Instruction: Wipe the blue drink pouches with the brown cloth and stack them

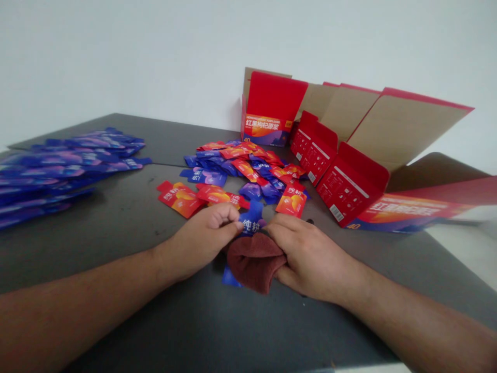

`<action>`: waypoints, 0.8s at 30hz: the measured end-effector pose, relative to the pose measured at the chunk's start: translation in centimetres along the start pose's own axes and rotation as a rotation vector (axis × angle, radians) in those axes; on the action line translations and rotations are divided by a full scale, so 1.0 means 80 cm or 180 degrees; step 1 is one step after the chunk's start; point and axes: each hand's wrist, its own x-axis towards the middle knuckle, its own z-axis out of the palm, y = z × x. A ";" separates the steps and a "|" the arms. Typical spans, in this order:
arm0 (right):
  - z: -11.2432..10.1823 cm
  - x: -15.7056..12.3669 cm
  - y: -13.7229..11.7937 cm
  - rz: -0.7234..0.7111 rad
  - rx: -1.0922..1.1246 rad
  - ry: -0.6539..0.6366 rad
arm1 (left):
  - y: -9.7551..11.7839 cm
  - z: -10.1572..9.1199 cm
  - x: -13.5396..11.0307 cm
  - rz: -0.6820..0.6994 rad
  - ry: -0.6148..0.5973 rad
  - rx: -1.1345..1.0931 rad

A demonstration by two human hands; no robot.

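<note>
My left hand (217,225) is closed, pinching the left edge of a blue sachet (251,220) with white lettering and a narrow spout at its top. My right hand (305,248) is wrapped around a bunched brown cloth (254,259), its fingertips at the sachet's right edge. The cloth covers the sachet's lower part. A further bit of blue packaging (232,277) shows below the cloth. Just beyond my hands lie red sachets (179,199) and a mixed heap of red and blue sachets (236,158).
Stacks of blue sachets (66,166) cover the table's left side. At the back right stand open red cartons (267,124), flaps up, with more red cartons (345,186) running toward the right edge. A white wall (155,57) rises behind the dark table (166,321).
</note>
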 end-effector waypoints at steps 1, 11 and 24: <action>0.000 -0.001 -0.002 -0.0154 0.0049 -0.0088 | 0.000 0.000 0.000 0.0029 0.0010 0.0045; 0.000 0.001 0.011 0.0271 -0.0082 0.0220 | -0.002 -0.001 0.000 -0.0021 -0.0032 -0.0012; 0.000 0.001 0.015 0.0446 -0.0092 0.0316 | -0.002 0.000 0.000 -0.0059 -0.0055 -0.0008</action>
